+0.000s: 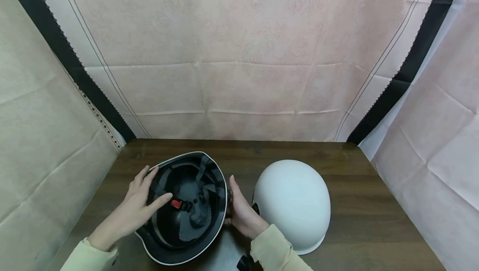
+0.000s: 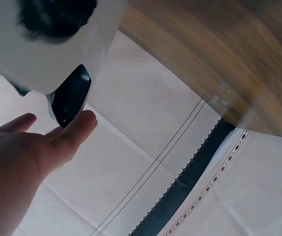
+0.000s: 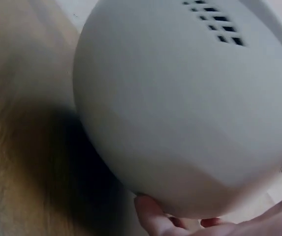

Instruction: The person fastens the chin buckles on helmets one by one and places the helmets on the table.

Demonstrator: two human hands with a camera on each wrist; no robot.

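A white-rimmed helmet (image 1: 218,229) is tipped so its black lining, mesh and red buckle face up in the head view. My left hand (image 1: 136,208) lies over its left rim, fingers spread and fairly straight, thumb reaching inside beside the buckle. In the left wrist view, the left hand's (image 2: 37,147) fingertips are by a dark glossy part (image 2: 72,96) at the shell's edge. My right hand (image 1: 243,215) holds the helmet's right side, thumb up along it. From the right wrist, the right hand's (image 3: 180,226) fingers curl against the white shell (image 3: 180,108), which has small vents.
A second white helmet (image 1: 295,204) rests dome up on the wooden table (image 1: 359,221), just right of my right hand. Pale cloth walls (image 1: 239,75) with black edging stand behind and on both sides of the table.
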